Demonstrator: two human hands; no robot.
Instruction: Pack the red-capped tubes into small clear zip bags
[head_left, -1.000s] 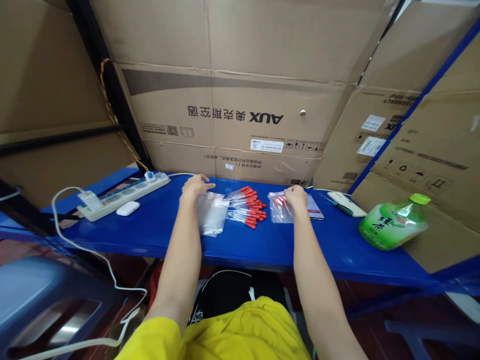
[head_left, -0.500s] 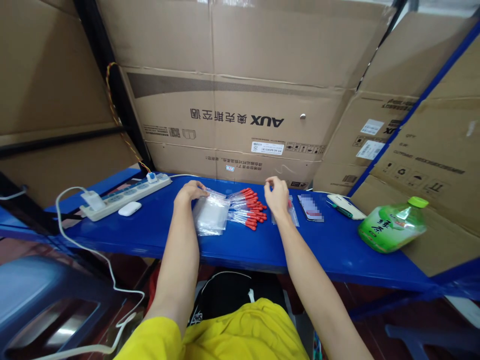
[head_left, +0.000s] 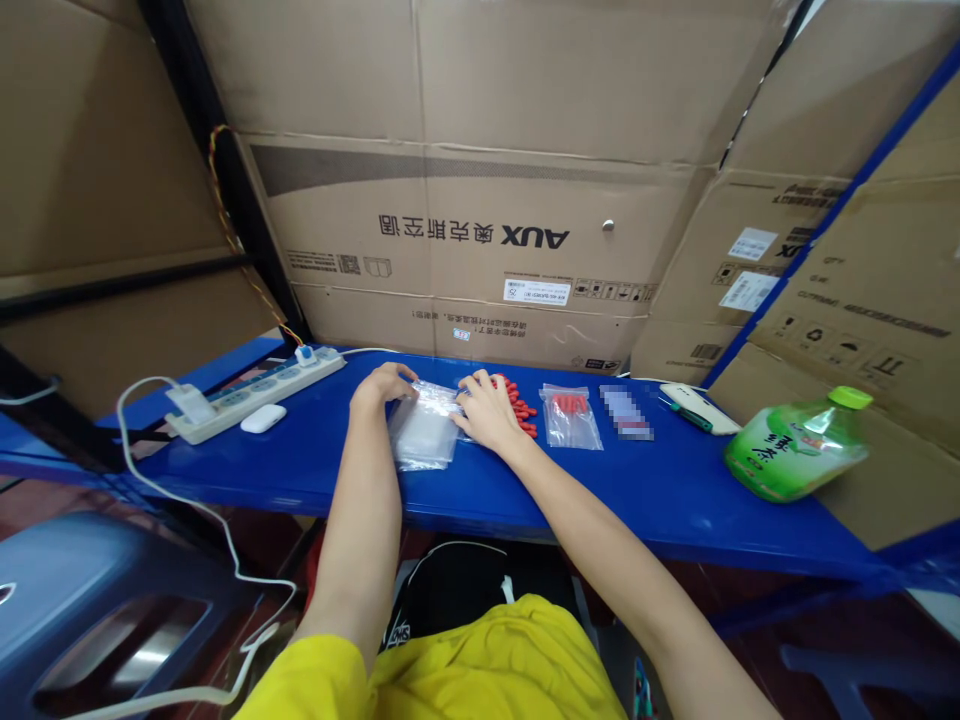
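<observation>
A stack of clear plastic zip bags (head_left: 426, 430) lies on the blue shelf. My left hand (head_left: 382, 385) is at the stack's upper left corner, its fingers closed on the bags' edge. My right hand (head_left: 489, 410) is over the clear ends of several red-tipped pieces (head_left: 523, 408), hiding part of them. Its fingers are apart, with the tips at the right edge of the bags; nothing is visibly held. Right of this hand lies a filled zip bag (head_left: 573, 418) with several red tips showing inside.
A phone (head_left: 626, 412), a white pad with a green pen (head_left: 691, 416) and a green drink bottle (head_left: 796, 445) are to the right. On the left are a power strip (head_left: 255, 395), a white oval case (head_left: 263, 418) and a trailing cable. A cardboard wall (head_left: 480, 180) closes the back.
My right hand has moved left from beside the filled bag to the right edge of the bag stack, uncovering the filled bag. My left hand stays at the stack.
</observation>
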